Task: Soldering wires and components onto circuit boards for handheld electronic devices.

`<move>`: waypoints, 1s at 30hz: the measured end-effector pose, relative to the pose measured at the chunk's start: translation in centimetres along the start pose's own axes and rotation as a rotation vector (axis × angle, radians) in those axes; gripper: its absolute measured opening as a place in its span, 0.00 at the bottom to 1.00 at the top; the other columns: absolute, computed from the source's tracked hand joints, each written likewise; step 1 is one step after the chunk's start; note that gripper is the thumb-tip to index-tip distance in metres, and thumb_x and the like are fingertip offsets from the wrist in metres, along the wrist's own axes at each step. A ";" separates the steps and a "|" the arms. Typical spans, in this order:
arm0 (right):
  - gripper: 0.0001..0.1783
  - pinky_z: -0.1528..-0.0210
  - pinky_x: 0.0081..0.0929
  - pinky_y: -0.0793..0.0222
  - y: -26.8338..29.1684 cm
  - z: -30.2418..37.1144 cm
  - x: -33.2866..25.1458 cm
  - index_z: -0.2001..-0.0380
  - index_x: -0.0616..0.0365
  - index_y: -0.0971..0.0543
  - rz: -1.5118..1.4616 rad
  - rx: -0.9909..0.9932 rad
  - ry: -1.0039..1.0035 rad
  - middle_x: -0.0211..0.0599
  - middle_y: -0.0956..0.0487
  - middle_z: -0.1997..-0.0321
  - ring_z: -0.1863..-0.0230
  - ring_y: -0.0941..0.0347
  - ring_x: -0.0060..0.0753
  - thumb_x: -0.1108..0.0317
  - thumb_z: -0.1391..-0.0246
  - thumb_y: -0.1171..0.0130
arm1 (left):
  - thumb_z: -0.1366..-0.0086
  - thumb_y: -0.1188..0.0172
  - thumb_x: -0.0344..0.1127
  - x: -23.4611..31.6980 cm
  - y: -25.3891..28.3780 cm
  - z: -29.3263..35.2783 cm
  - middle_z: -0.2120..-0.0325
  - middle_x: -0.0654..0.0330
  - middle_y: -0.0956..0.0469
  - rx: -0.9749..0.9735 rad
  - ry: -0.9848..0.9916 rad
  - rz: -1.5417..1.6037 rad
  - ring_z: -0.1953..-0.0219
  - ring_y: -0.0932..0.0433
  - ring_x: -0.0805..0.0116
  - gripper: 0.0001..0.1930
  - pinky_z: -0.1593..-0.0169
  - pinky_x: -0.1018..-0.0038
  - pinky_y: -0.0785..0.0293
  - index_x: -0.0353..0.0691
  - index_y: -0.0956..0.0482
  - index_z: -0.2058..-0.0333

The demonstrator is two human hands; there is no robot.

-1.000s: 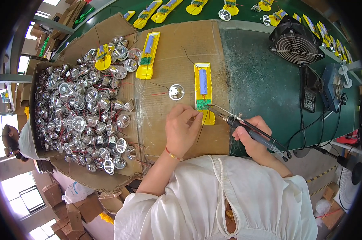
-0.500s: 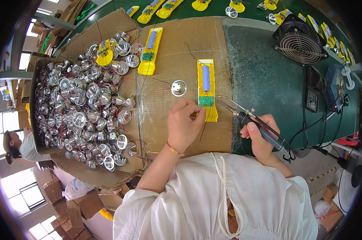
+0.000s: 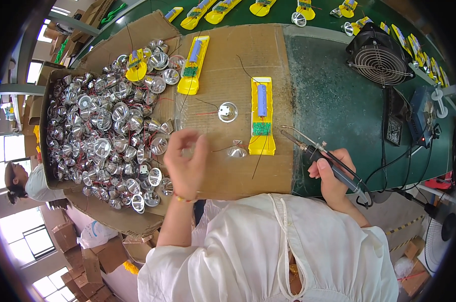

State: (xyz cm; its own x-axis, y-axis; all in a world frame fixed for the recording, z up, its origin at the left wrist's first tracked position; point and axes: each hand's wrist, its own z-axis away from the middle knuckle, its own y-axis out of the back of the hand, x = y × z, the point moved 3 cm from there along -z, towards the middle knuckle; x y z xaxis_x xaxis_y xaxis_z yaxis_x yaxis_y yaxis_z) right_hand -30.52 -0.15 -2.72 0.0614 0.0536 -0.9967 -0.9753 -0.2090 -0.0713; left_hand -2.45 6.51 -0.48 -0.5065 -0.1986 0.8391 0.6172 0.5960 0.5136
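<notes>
Yellow casing (image 3: 262, 146) lay unheld; right hand (image 3: 334, 173) pinched iron (image 3: 313, 153) nearby: slippage risked scorching. Left hand (image 3: 183, 170) blurred, hold unclear.

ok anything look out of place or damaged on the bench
One yellow plastic paddle-shaped casing seems to lie atop the left-hand heap of silver conical reflectors, odd because most other yellow casings rest on brown cardboard or the green bench. No evident damage.

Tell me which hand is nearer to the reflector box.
Left. The left hand is beside the reflector box, at its right edge; the right hand, holding the soldering iron, is farther right, past the yellow casing.
</notes>
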 end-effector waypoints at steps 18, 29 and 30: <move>0.08 0.79 0.19 0.32 -1.6 0.1 0.0 0.71 0.62 0.34 0.025 -0.096 -0.097 0.41 0.25 0.80 0.81 0.30 0.22 0.72 0.49 0.46 | 0.43 0.43 0.33 1.2 -6.7 1.3 0.80 0.60 0.31 -0.382 -0.118 -0.030 0.71 0.33 0.66 0.08 0.67 0.72 0.36 0.36 0.23 0.77; 0.06 0.79 0.19 0.31 -2.6 -1.2 0.7 0.72 0.63 0.33 -0.044 -0.081 -0.126 0.40 0.25 0.80 0.82 0.29 0.22 0.74 0.49 0.46 | 0.47 0.42 0.33 1.4 -7.5 0.5 0.80 0.59 0.30 -0.458 -0.140 -0.137 0.70 0.32 0.62 0.08 0.63 0.71 0.36 0.36 0.23 0.81; 0.06 0.79 0.19 0.31 -2.7 -1.2 0.7 0.72 0.63 0.33 -0.038 -0.082 -0.131 0.40 0.25 0.80 0.82 0.29 0.22 0.74 0.49 0.46 | 0.47 0.42 0.33 1.4 -7.5 0.5 0.80 0.59 0.30 -0.453 -0.142 -0.126 0.70 0.32 0.62 0.08 0.63 0.71 0.37 0.36 0.23 0.81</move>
State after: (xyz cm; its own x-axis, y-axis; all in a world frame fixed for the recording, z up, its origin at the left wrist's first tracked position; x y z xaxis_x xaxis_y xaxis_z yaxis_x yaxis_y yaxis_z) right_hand -27.63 -0.73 -3.26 0.0641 0.1886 -0.9800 -0.9520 -0.2829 -0.1168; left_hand -8.11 2.08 -3.23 -0.6518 -0.1209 0.7487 0.7297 0.1690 0.6625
